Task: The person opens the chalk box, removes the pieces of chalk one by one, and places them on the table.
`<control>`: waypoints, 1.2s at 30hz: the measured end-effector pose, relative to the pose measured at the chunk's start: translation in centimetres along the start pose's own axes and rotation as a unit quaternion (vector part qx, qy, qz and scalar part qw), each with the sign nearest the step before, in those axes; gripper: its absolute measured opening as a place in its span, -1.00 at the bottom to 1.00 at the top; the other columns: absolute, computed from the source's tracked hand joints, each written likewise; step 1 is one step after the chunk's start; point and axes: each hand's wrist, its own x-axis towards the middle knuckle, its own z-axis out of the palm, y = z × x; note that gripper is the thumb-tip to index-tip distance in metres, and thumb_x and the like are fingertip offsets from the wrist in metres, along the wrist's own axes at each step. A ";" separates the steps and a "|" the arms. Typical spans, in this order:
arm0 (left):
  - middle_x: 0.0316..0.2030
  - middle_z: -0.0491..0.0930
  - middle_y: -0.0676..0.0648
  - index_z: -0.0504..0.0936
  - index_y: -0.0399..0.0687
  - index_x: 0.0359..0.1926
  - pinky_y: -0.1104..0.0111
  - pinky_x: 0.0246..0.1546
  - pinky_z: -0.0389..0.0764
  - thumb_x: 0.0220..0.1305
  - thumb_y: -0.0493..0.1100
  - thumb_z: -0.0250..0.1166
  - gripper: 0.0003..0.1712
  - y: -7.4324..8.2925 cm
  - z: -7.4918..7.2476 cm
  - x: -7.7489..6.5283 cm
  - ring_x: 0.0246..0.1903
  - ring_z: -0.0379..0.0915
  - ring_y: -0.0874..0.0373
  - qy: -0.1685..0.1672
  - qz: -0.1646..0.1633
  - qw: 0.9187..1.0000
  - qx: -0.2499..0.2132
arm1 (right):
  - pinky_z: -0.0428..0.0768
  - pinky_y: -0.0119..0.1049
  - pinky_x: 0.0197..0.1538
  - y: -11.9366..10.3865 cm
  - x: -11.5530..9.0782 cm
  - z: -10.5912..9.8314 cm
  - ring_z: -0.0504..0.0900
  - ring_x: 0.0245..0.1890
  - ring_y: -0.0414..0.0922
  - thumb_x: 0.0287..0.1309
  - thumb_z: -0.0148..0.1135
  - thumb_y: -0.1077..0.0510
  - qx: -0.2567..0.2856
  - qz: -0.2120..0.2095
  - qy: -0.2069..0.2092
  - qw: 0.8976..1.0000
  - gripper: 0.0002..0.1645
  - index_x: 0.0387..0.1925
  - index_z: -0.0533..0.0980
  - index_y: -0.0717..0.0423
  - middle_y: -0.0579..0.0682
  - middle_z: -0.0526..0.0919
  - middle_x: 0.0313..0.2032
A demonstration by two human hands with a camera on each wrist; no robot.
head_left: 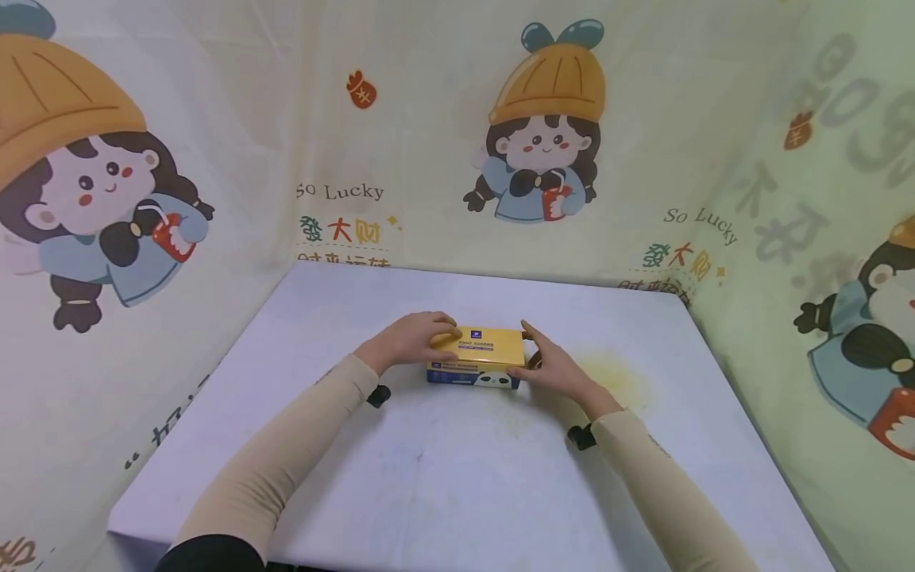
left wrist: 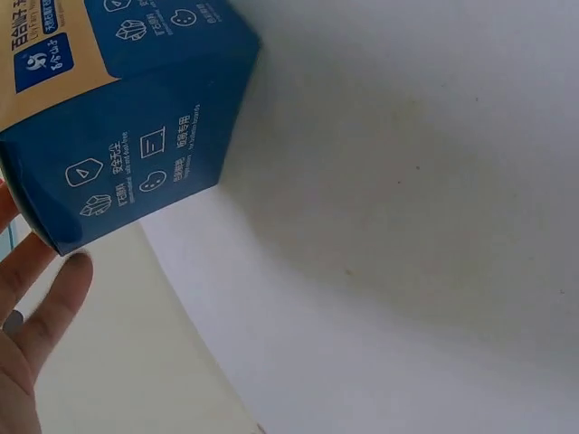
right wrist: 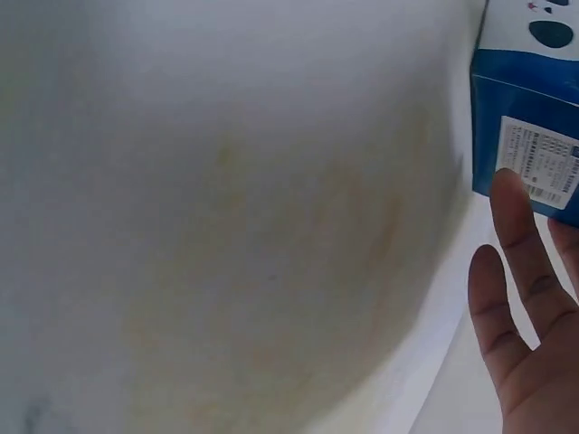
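Note:
A yellow and blue cardboard box [head_left: 489, 346] with a panda face on its front stands on the white table. My left hand [head_left: 418, 340] grips its left end, with fingers over the yellow top and the thumb near the front top edge. At the other end my right hand [head_left: 557, 367] holds the box, thumb on the front corner and another finger raised near the back corner. In the right wrist view a fingertip meets the barcode label [right wrist: 540, 161] on the blue end. Printed icons cover the blue side in the left wrist view. The inside is hidden.
The white table [head_left: 443, 469] shows yellowish stains [head_left: 608, 381] to the right of the box. Patterned cloth [head_left: 422, 143] with cartoon figures hangs behind the table and along both sides. A dark camera [head_left: 379, 396] is worn at the left wrist, another camera [head_left: 582, 437] at the right.

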 end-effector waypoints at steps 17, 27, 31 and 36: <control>0.11 0.73 -0.05 0.60 0.06 0.12 0.36 -0.25 0.66 0.43 0.16 0.27 -0.60 0.7 -0.5 0.7 -0.44 0.50 0.25 -0.007 0.094 0.990 0.108 | 0.59 -0.22 -0.09 -0.2 0.5 0.0 0.62 -0.14 -0.05 -0.02 0.55 -0.41 0.052 0.053 -0.005 0.997 0.27 0.60 0.15 -0.13 0.03 0.30 0.52; -0.08 0.76 0.01 0.51 0.03 -0.02 0.40 -0.40 0.59 0.49 0.07 0.21 -0.74 0.4 0.0 1.0 -0.50 0.46 0.23 0.035 0.141 0.977 0.156 | 0.61 -0.15 0.01 0.1 0.4 -0.2 0.67 -0.05 0.00 0.02 0.56 -0.36 0.071 0.057 -0.005 0.996 0.26 0.60 0.12 -0.13 0.04 0.25 0.55; -0.16 0.76 0.05 0.48 0.05 -0.02 0.47 -0.50 0.41 0.48 0.04 0.20 -0.77 0.0 -0.1 1.0 -0.59 0.33 0.28 0.026 0.112 0.989 0.097 | 0.61 -0.02 0.13 0.0 0.5 -0.1 0.65 0.06 0.05 0.02 0.54 -0.38 0.070 0.055 -0.007 0.996 0.27 0.61 0.10 -0.12 0.05 0.23 0.56; -0.40 0.69 0.03 0.45 0.00 -0.04 0.50 -0.59 0.30 0.55 0.03 0.14 -0.78 -0.3 -0.1 0.8 -0.68 0.26 0.31 0.050 0.079 0.995 0.025 | 0.61 0.03 0.14 -0.2 0.4 -0.1 0.65 0.08 0.10 0.03 0.56 -0.33 0.088 0.058 -0.014 0.994 0.25 0.60 0.11 -0.10 0.09 0.28 0.52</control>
